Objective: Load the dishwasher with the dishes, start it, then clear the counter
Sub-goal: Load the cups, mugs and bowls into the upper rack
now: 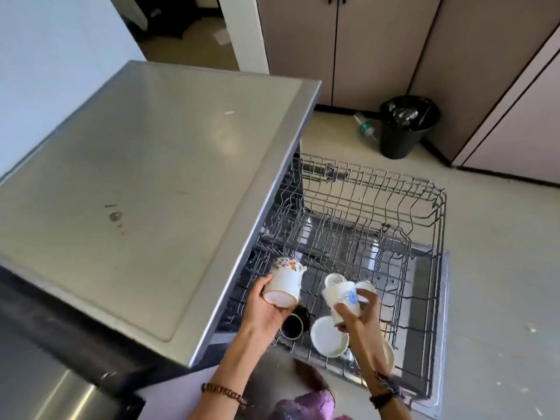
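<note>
over wire dishwasher rack [394, 207], left hand [266, 310] grips floral mug [285, 283], right hand [360, 313] curled around blue-print cup [345, 298].

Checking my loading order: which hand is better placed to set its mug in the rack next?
Probably the right hand: its blue-print mug hangs over open rack wire; the left hand is near the countertop edge.

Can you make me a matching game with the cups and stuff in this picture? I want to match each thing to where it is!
Things:
1. flowery mug
2. blue-print mug
3. dark cup
4. black bin

Places:
A. on the floor by the cupboards
B. in the left hand
C. lying in the rack
D. in the right hand

Pairs: 1-B, 2-D, 3-C, 4-A
</note>
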